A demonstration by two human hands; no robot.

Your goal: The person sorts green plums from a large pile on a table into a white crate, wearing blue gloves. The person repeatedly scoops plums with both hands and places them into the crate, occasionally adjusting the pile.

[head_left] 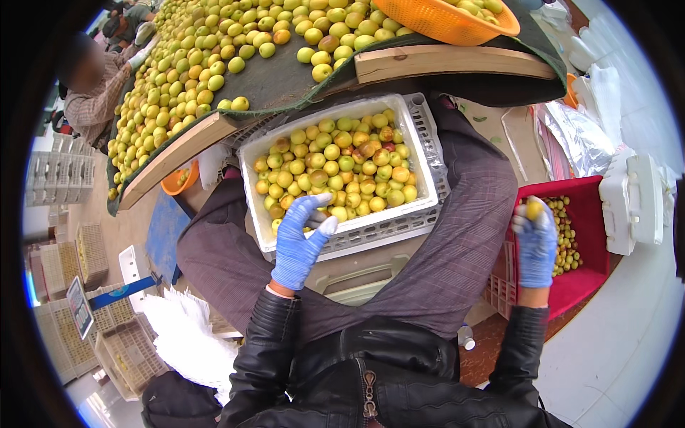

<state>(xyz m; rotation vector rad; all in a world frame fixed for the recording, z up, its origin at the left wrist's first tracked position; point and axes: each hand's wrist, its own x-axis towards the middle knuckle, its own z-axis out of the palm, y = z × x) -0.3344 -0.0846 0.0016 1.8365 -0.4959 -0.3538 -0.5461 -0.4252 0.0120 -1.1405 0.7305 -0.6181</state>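
Observation:
My left hand (302, 238), in a blue and white work glove, hovers over the near left edge of a white foam box (423, 160). Its fingers are curled apart, and no fruit shows between them. Yellow-green jujube-like fruits (332, 166), some blushed red, fill the box, which rests on a white plastic crate (374, 238) between my knees. At the right, my right hand (535, 241), gloved alike, holds one yellow fruit (533, 209) at its fingertips. It is above the left side of a red-lined crate (591, 267) with smaller, browner fruits (564, 235) inside.
A wood-edged sorting table (455, 63) heaped with fruit stands ahead, bearing an orange basket (455, 27). A co-worker (91, 101) sits at its left. White foam lids (631, 203) are beside the red-lined crate. Plastic crates (128, 353) stand at lower left, near white packing material (187, 342).

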